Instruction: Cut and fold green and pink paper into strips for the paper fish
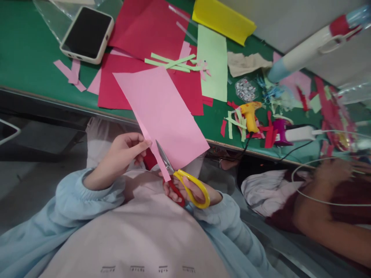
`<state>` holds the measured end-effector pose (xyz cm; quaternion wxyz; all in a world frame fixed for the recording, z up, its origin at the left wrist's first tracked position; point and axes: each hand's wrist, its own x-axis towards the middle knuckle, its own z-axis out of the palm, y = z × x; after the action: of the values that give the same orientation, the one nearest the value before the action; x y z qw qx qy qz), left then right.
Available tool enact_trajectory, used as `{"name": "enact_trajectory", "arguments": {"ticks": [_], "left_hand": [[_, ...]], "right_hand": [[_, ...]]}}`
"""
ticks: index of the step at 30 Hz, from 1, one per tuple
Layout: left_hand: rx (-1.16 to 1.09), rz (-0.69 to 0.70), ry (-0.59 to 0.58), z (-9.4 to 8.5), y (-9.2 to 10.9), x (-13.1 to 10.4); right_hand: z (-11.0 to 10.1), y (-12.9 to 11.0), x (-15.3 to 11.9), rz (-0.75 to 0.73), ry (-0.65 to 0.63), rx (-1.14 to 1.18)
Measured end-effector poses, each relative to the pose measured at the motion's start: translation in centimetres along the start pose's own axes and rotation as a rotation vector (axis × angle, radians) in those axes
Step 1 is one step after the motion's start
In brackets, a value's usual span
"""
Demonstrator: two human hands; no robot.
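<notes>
A pink sheet (165, 112) hangs over the front edge of the table, tilted toward me. Its left edge is pinched between the thumb and fingers of my left hand (130, 150). In my right hand (179, 189) are scissors (193, 189) with one yellow and one red handle loop. The blades are apart at the sheet's lower left, and a narrow pink strip (164, 168) is partly cut along that edge, its lower end free. Some fingers of my right hand are hidden behind the handles.
Red sheets (150, 31), light green strips (174, 63) and a light green sheet (213, 61) lie on the green table (26, 50). A phone-like device (87, 34) is at the left. Right stand a yellow glue gun (251, 116), scraps and a large pen-shaped object (313, 46). Another person's arm (321, 208) is at right.
</notes>
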<state>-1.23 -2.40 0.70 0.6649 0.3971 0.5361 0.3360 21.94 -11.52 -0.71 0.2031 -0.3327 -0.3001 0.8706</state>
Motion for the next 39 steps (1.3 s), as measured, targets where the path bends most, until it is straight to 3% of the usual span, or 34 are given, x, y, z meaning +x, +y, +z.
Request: {"name": "enact_trajectory", "arguments": {"ticks": [6, 12, 19, 39], "left_hand": [[0.064, 0.008, 0.055, 0.1, 0.3, -0.3], [0.055, 0.009, 0.098, 0.1, 0.4, 0.0], [0.109, -0.021, 0.045, 0.2, 0.5, -0.2], [0.235, 0.012, 0.010, -0.1, 0.4, -0.2]], "right_hand": [[0.2, 0.4, 0.6, -0.041, -0.008, 0.135], [0.1, 1.0, 1.1, -0.012, -0.009, 0.129], [-0.1, 1.7, 1.4, -0.111, -0.080, 0.114], [0.5, 1.2, 2.2, -0.119, 0.066, 0.095]]}}
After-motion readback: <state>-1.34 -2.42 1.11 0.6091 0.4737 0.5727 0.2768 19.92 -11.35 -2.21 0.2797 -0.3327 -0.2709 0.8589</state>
